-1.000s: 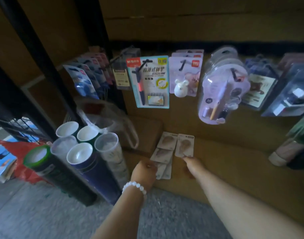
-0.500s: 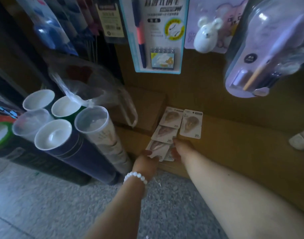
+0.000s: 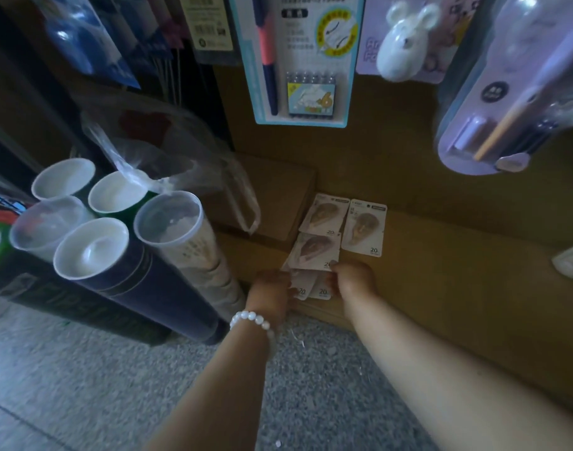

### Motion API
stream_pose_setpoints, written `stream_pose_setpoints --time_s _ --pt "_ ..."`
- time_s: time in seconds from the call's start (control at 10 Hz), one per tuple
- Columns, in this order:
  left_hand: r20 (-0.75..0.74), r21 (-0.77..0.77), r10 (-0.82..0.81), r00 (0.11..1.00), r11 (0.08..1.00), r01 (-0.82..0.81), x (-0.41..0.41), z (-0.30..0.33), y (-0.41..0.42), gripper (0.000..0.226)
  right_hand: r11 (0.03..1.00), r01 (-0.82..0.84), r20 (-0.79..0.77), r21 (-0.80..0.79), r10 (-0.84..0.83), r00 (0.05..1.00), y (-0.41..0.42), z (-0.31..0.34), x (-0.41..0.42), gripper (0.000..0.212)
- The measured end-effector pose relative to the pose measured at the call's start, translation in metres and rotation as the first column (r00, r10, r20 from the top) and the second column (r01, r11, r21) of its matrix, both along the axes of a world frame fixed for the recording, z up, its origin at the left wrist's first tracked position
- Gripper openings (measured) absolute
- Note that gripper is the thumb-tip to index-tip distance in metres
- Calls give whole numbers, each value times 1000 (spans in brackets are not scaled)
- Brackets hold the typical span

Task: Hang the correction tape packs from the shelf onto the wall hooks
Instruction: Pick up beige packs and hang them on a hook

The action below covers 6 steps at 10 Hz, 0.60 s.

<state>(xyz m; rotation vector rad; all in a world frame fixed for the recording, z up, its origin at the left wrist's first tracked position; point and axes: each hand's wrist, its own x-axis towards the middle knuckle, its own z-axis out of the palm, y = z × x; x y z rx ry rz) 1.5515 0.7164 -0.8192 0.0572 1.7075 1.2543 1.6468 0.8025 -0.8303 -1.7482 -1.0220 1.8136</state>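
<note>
Crowding the left hand [image 3: 272, 292], tubes [image 3: 168, 219] flank the correction tape packs [image 3: 316, 252] both hands pinch; right hand [image 3: 352, 278].

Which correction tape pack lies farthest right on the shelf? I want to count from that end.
The upright pack beside the top-left one; it lies alone in the right column, untouched by either hand, its "20" showing.

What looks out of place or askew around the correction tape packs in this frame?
The correction tape packs lie loose on the low brown shelf, fanned and overlapping at uneven angles, while other goods hang on the wall. The left hand and right hand are gathering the nearest ones. Nothing looks spilled or damaged.
</note>
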Motion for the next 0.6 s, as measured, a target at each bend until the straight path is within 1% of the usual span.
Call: stream_pose_setpoints --time_s 0.1,0.2,0.3,0.4,0.5,0.6 --pt "97 1 86 992 996 -87 7 10 4 35 998 -7 -10 68 8 1000 -15 2 17 26" --pt "152 52 26 988 998 -34 7 3 8 25 991 -77 -89 107 86 992 -29 8 32 26" --pt "169 61 40 985 997 -51 3 -14 11 37 980 -161 -95 120 173 980 -32 8 39 29" --pt "179 99 48 983 993 -66 7 -9 9 26 980 -126 -22 156 131 991 -13 10 37 32" --pt "210 133 93 973 983 -123 6 -17 10 7 987 -72 76 142 62 995 22 3 26 33" --pt "202 181 79 976 977 -117 4 -21 10 9 995 -43 133 89 31 991 59 -15 9 35"
